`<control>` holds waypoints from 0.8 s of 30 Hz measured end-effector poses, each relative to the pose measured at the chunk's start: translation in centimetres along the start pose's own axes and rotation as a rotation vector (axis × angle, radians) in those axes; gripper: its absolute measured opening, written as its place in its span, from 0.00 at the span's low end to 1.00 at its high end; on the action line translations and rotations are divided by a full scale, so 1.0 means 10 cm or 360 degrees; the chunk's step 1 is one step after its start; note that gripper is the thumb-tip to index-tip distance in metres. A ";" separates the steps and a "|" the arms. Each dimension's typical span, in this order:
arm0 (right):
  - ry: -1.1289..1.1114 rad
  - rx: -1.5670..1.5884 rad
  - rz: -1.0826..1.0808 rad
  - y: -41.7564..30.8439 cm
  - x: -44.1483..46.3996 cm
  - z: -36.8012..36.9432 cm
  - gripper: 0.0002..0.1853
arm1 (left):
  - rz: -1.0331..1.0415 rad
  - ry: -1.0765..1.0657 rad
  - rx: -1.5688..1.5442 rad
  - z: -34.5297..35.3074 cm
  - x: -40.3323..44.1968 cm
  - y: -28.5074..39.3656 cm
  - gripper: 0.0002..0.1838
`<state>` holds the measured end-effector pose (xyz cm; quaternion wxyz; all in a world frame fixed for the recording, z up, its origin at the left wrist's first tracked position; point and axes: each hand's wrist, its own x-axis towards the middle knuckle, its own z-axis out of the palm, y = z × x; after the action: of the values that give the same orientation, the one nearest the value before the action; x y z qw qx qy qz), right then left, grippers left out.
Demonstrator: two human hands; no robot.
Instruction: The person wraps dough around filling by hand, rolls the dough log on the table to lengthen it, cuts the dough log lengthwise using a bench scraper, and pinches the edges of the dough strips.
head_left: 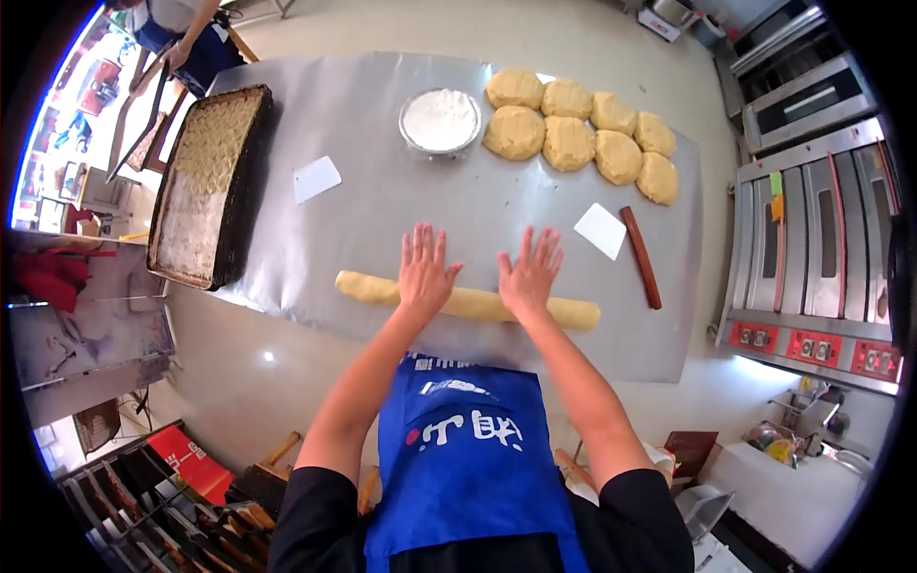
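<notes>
A long log of yellow dough (475, 305) lies crosswise on the metal tabletop (373, 215), close to its near edge. My left hand (426, 274) rests on the log left of its middle, fingers spread and pointing away from me. On the right part of the log lies my right hand (528, 275), also flat with fingers apart. Both palms touch the dough, and neither hand grips anything. Ahead stands a bowl of white flour (439, 120). Several rounded dough lumps (569, 143) sit in two rows at the far right.
White scrapers lie at left (317, 180) and right (601, 231), beside a brown rolling pin (640, 258). A large baking tray (196, 244) with small dough pieces covers the left end. Ovens (812, 239) line the right wall. Another person (181, 48) stands at the far left.
</notes>
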<state>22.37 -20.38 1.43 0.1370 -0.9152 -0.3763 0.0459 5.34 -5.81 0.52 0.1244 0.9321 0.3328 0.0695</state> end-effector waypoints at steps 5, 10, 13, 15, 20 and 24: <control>-0.0071 -0.0047 -0.0301 -0.30 -0.32 0.22 0.44 | -0.0158 -0.0087 0.0140 0.02 -0.25 -0.17 0.41; -0.0161 0.0174 -0.0507 -0.19 -0.31 0.25 0.41 | 0.0136 -0.0422 -0.0117 -0.19 -0.25 -0.57 0.53; -0.0231 0.0425 -0.0880 -0.46 -0.30 0.16 0.44 | 0.0476 -0.0367 0.0171 -0.50 -0.39 -1.22 0.57; -0.0256 0.0519 -0.1053 -0.75 -0.39 0.21 0.46 | 0.0513 -0.0273 0.0199 -0.38 -0.58 -1.48 0.55; -0.0174 0.0095 -0.1005 -0.96 -0.60 0.58 0.52 | 0.0357 0.0019 0.0305 -0.17 -0.91 -1.33 0.48; -0.0262 -0.0083 -0.1137 -0.94 -0.52 0.47 0.52 | 0.0628 -0.0264 0.0252 -0.33 -0.78 -1.51 0.47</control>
<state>11.42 -16.63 -0.48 0.0903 -0.7225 -0.6829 0.0589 -10.49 1.16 -0.85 0.0618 0.9886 0.1370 -0.0106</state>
